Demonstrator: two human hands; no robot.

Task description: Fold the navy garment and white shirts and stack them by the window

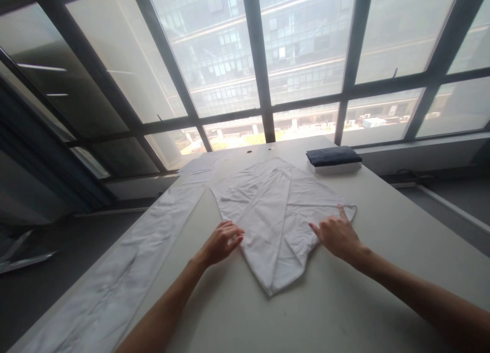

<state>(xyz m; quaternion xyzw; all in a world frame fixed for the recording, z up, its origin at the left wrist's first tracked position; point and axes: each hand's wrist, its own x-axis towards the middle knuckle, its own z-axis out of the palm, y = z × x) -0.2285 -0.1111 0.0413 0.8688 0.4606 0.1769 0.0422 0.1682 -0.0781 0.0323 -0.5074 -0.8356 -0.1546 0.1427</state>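
Left hand [222,242] and right hand [339,235] touch white cloth [264,210].

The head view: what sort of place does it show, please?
Probably an office or workroom: tall dark window frames, a multi-storey building outside, and a large white table with a small dark hole, perhaps for cables.
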